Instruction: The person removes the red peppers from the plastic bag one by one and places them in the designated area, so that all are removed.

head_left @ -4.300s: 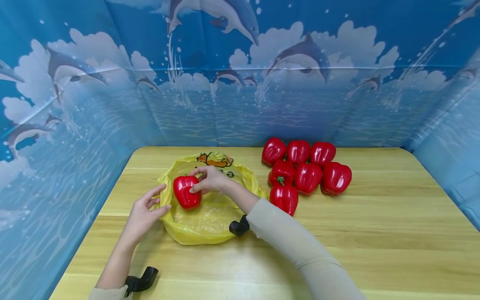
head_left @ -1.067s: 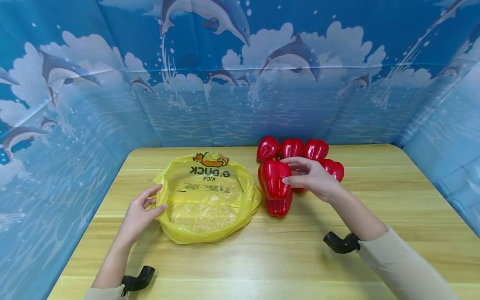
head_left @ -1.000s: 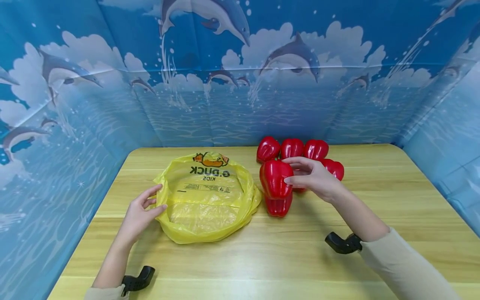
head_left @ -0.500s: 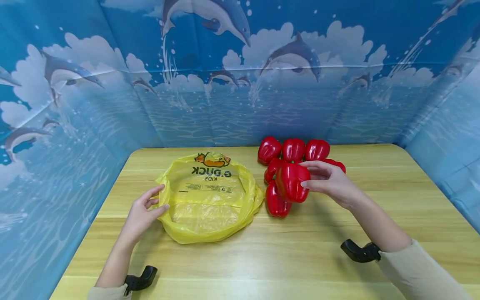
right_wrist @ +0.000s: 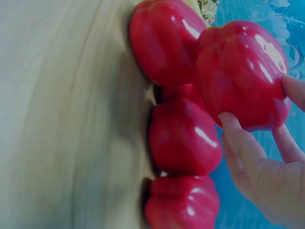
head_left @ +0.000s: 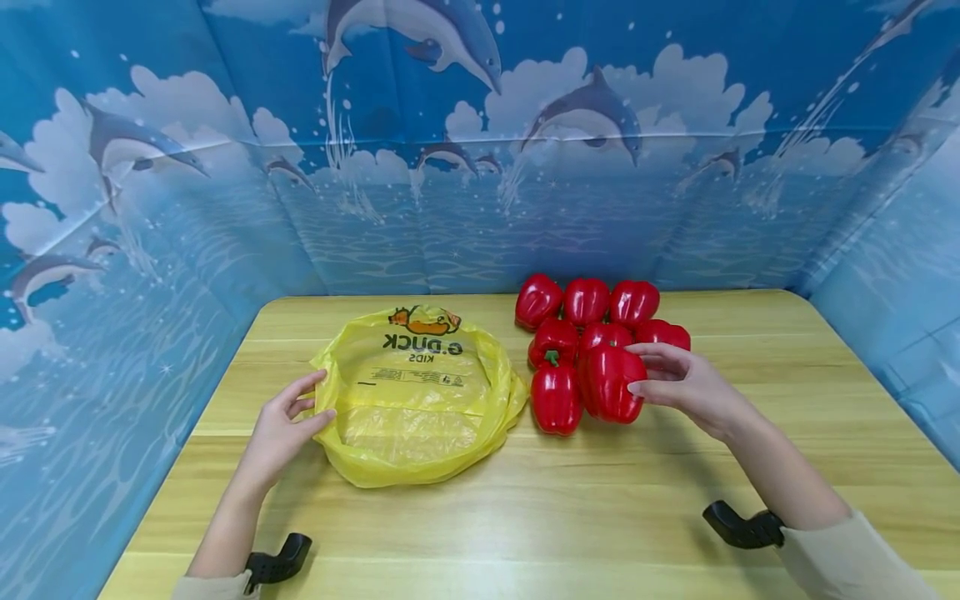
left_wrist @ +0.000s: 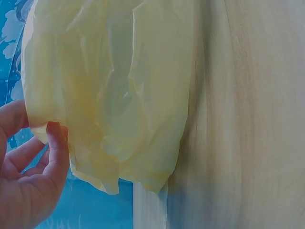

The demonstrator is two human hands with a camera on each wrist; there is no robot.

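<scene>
My left hand [head_left: 281, 433] pinches the left rim of a yellow plastic bag [head_left: 408, 477] between thumb and fingers. The bag lies mouth-up, and in the left wrist view its crumpled side [left_wrist: 124, 86] hangs from the fingertips. No object shows inside it. My right hand [head_left: 690, 387] grips a glossy red bell pepper [head_left: 611, 385] from its right side. In the right wrist view this pepper [right_wrist: 240, 76] is raised off the table, thumb and fingers round its end. Beside it, on the table, lies another red bell pepper [head_left: 557, 400].
Behind the held pepper are several more red bell peppers, among them one with a green stem [head_left: 553, 340] and one at the right [head_left: 663, 333]. A back row [head_left: 587, 301] stands near the wooden table's [head_left: 570, 525] far edge. A blue dolphin-print curtain [head_left: 480, 225] surrounds the table.
Over four seconds, the right hand carried a pepper from the bag's mouth to the pepper group. In the last second it moved right and nearer me. The left hand kept its hold on the bag.
</scene>
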